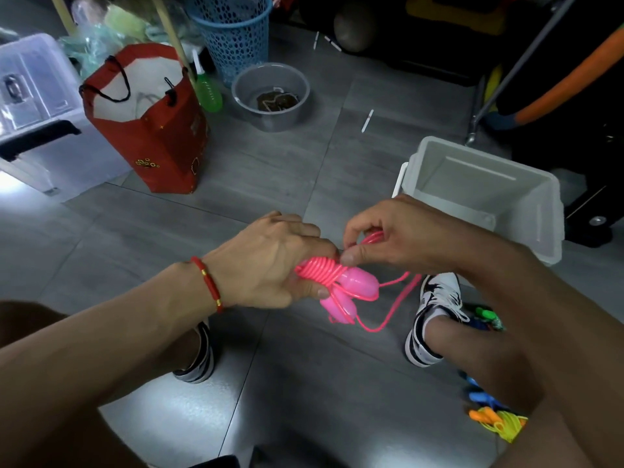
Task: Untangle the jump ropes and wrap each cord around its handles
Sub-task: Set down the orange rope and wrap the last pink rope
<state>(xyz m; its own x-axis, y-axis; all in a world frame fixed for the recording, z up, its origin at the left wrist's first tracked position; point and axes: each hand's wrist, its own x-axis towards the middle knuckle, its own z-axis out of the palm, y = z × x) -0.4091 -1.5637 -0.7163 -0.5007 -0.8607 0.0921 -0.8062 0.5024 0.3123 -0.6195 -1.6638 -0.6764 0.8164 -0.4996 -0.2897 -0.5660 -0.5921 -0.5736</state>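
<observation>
My left hand (270, 261) grips the two pink jump rope handles (341, 295) held together, with several turns of pink cord (317, 268) wound around them. My right hand (381, 234) pinches the same cord just right of the coil. A loose length of the cord (395, 309) hangs in a loop below the handles. On the floor at the lower right lie other ropes: a yellow cord with orange handles (499, 423), blue handles (479, 395), and a green and blue bundle (486, 319), partly hidden behind my right forearm.
An open white plastic bin (547, 211) stands just behind my right hand. A red paper bag (158, 143), a grey bowl (270, 119), a blue basket (233, 35) and a clear storage box (30, 106) stand farther back. My feet in sneakers rest on the grey tiles below my hands.
</observation>
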